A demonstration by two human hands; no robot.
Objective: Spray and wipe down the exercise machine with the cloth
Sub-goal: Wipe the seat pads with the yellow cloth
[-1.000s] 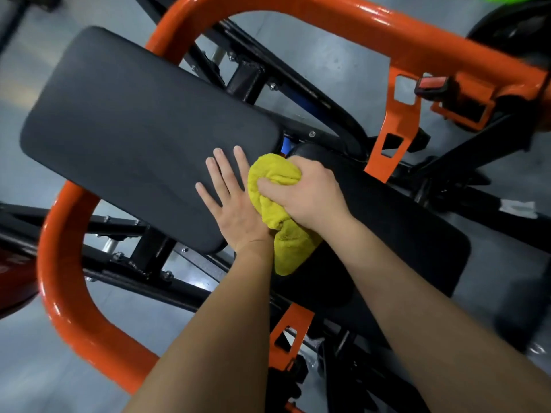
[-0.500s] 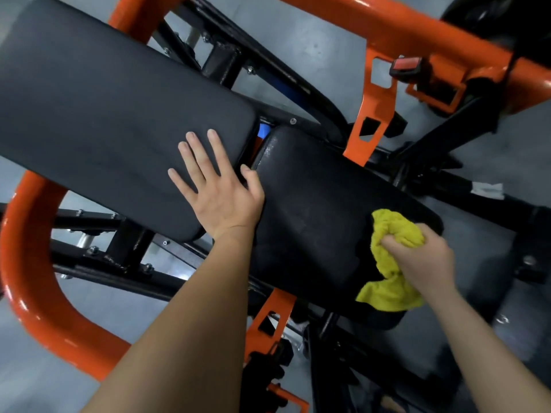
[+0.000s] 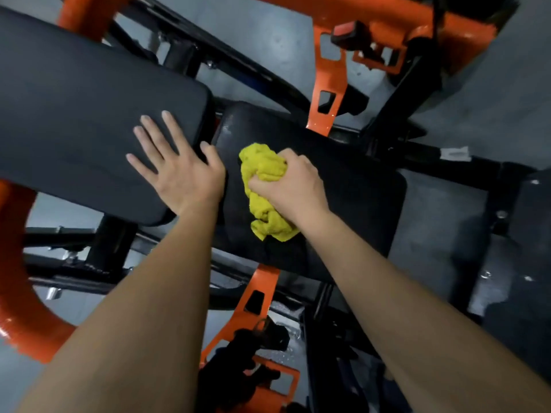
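The exercise machine has a long black back pad [image 3: 83, 120] on the left and a black seat pad [image 3: 351, 186] on the right, carried by an orange and black frame. My left hand [image 3: 179, 168] lies flat with spread fingers on the near end of the back pad. My right hand [image 3: 295, 186] grips a bunched yellow cloth [image 3: 264, 186] and presses it onto the left part of the seat pad, close to the gap between the pads. No spray bottle is in view.
A curved orange tube [image 3: 21, 308] runs round the left side. Orange brackets [image 3: 328, 93] stand behind the seat and another orange bracket [image 3: 253, 296] sits below it. Black struts cross over the grey floor [image 3: 492, 93].
My right hand swept the cloth from the seat pad's right end back to its left part, beside my left hand. My left hand stayed flat on the back pad.
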